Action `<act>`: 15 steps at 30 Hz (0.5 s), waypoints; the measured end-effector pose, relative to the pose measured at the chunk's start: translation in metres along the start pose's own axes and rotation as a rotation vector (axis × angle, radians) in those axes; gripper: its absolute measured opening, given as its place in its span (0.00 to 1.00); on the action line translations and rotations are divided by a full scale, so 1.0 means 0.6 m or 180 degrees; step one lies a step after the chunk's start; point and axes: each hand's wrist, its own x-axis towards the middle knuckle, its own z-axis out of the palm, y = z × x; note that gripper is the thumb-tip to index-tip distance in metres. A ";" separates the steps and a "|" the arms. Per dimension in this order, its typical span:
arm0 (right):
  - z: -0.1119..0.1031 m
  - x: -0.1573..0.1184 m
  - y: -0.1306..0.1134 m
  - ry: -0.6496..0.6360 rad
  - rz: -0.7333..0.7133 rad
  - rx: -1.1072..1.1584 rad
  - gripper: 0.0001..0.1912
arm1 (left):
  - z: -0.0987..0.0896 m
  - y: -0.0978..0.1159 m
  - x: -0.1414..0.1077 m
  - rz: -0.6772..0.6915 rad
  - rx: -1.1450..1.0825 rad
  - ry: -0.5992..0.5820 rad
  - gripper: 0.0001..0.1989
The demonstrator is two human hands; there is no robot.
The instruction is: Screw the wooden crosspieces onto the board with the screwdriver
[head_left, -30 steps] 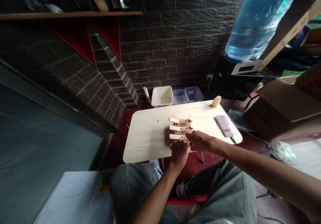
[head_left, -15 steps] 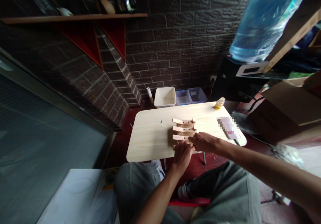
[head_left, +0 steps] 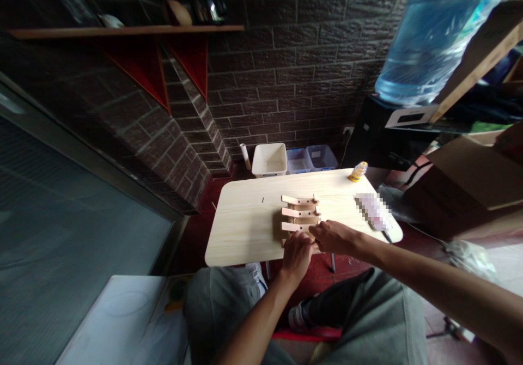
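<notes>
The slatted wooden frame [head_left: 294, 212] sits by the table's [head_left: 241, 226] near edge. Left hand [head_left: 298, 245] and right hand [head_left: 330, 236] meet at its near end, fingers curled, any hold hidden; uneven pressure could slide it off.

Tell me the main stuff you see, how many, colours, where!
wooden piece: one, light brown, on table
table: one, pale, centre
bottle: one, clear-yellow, table's far right
pixelated item: one, pinkish, table's right
bins: three, one cream, two bluish, behind table
water jug: one, blue, upper right
dispenser: one, black, under jug
cardboard: some, brown, right
shelf: one, brown, upper left
legs: two, grey trousers, picture bottom
hands: two, bare, at wooden piece's near end
</notes>
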 end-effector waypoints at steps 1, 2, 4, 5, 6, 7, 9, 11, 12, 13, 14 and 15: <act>0.002 0.000 0.000 -0.0008 0.0023 0.0019 0.14 | 0.001 -0.001 0.000 0.0017 0.0001 -0.0001 0.03; 0.005 0.000 0.000 -0.0009 0.0040 0.0038 0.14 | 0.002 -0.002 -0.001 0.0030 0.0000 -0.0004 0.04; 0.011 0.000 0.000 0.0013 0.0027 0.0041 0.13 | 0.003 -0.003 0.000 0.0023 -0.0021 -0.0031 0.05; 0.015 -0.001 0.001 0.0035 0.0009 0.0024 0.13 | 0.003 -0.003 0.001 0.0015 -0.0042 -0.0056 0.05; 0.018 -0.001 0.001 0.0047 -0.0014 0.0008 0.14 | 0.003 -0.003 0.001 0.0007 -0.0064 -0.0082 0.05; 0.021 0.000 0.000 0.0052 -0.0034 0.0004 0.14 | 0.004 -0.002 0.002 0.0000 -0.0081 -0.0105 0.05; 0.025 0.000 0.000 0.0040 -0.0029 0.0033 0.15 | 0.004 -0.002 0.002 -0.0010 -0.0101 -0.0139 0.04; 0.025 0.002 -0.002 0.0000 -0.0003 0.0065 0.15 | 0.006 -0.004 0.002 -0.0008 -0.0106 -0.0162 0.04; 0.024 0.003 -0.003 -0.0009 0.0004 0.0060 0.15 | 0.008 -0.004 0.002 -0.0004 -0.0109 -0.0174 0.05; 0.023 0.003 -0.004 -0.0013 0.0003 0.0054 0.15 | 0.009 -0.005 0.002 -0.0002 -0.0112 -0.0180 0.05; 0.022 0.004 -0.006 -0.0014 -0.0001 0.0054 0.15 | 0.011 -0.007 0.002 -0.0002 -0.0113 -0.0184 0.06; 0.021 0.004 -0.007 -0.0007 -0.0002 0.0064 0.16 | 0.013 -0.007 0.002 -0.0005 -0.0110 -0.0188 0.06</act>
